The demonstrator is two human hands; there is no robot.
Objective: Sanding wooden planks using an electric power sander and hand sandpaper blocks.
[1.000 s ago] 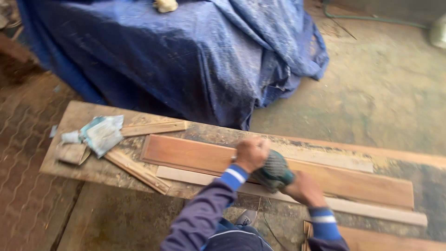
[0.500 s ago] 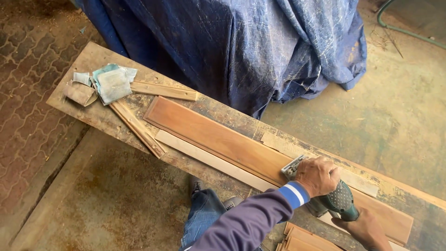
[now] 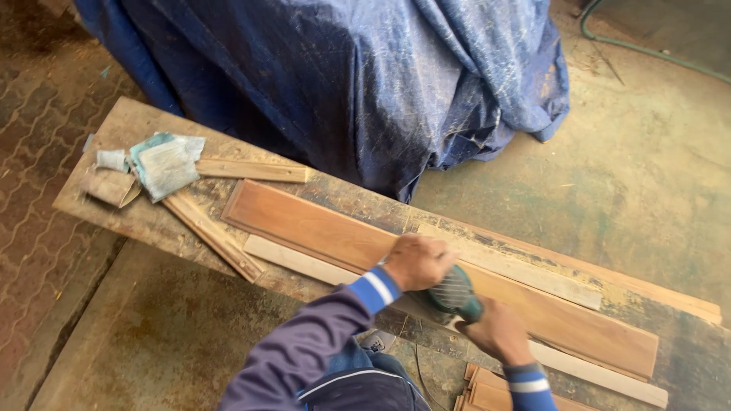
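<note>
A green power sander (image 3: pixel 454 294) rests on a long reddish-brown wooden panel (image 3: pixel 304 223) that lies along a rough workbench plank (image 3: pixel 145 221). My left hand (image 3: pixel 415 261) presses on the front of the sander. My right hand (image 3: pixel 495 332) grips its rear handle. Both sleeves are purple with blue and white cuffs. A pale thin strip (image 3: pixel 289 259) lies along the near side of the panel, and another pale strip (image 3: pixel 533 270) lies along its far side.
Folded sandpaper sheets and rags (image 3: pixel 156 160) sit at the bench's left end beside two short wood slats (image 3: pixel 213 237). A large blue tarp (image 3: pixel 343 76) covers something behind the bench. Stacked wood pieces (image 3: pixel 487 394) lie on the floor near my legs. A hose (image 3: pixel 647 57) runs at far right.
The sander and both hands slid left along the panel, from near its right end back toward its middle. The view shifted a little.
</note>
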